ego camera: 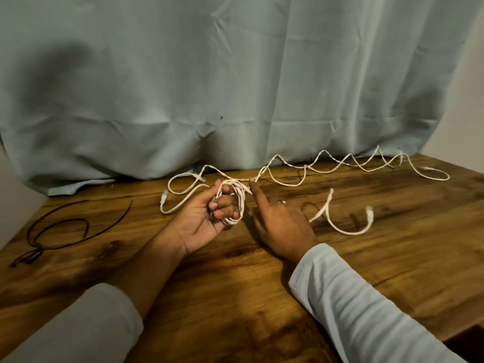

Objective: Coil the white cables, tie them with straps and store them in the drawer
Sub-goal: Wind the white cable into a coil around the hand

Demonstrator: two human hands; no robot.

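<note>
My left hand (209,216) lies palm up and grips a small coil of white cable (239,203) wound round its fingers. The uncoiled length of that white cable (340,166) runs in wavy loops to the far right along the curtain's foot. My right hand (277,221) is just right of the coil, fingers stretched forward, the index finger touching the cable where it leaves the coil. A second white cable (348,229) lies loose to the right of my right hand. Another plug end (164,197) lies left of the coil.
Dark thin straps or cords (60,229) lie in loops on the left of the wooden table (235,297). A pale green curtain (235,87) hangs behind the table and bunches on its back edge. The table's right corner is at the lower right.
</note>
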